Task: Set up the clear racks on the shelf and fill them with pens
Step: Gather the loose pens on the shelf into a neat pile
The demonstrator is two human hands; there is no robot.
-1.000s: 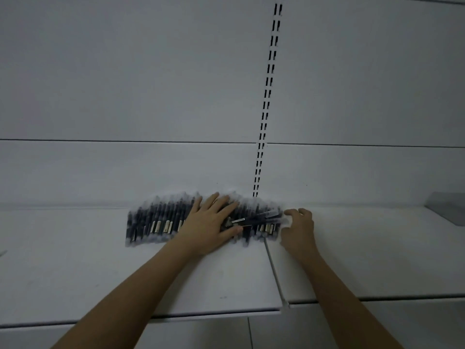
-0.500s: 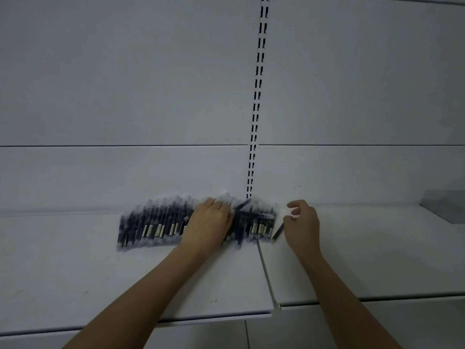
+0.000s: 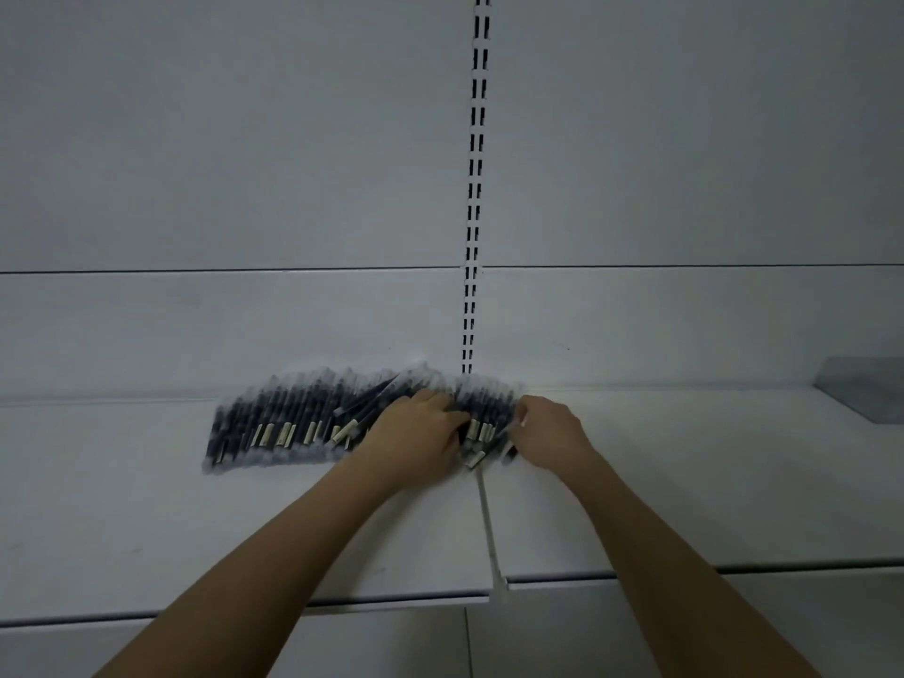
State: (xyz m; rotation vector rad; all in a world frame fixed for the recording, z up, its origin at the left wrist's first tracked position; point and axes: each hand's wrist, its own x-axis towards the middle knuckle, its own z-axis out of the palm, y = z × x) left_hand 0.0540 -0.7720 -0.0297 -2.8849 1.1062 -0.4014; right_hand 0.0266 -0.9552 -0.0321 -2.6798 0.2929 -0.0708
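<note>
White shelf (image 3: pixel 146 521) ran under a grey back panel. Pens (image 3: pixel 293 418) lay in a dark row at the shelf's back, roughly centre, a few tilted across the rest. Your left hand (image 3: pixel 416 440) sat on the row's right part, fingers curled into the pens. Your right hand (image 3: pixel 550 435), at 3 o'clock of it, pinched a pen at the row's right end. Slotted upright (image 3: pixel 474 188) stood at 12 o'clock. Clear rack (image 3: pixel 866 396) sat far at 3 o'clock.

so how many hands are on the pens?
2. Left hand rests on the row of dark pens near its right end; right hand pinches pens at that end. Fingertips partly hidden.
</note>
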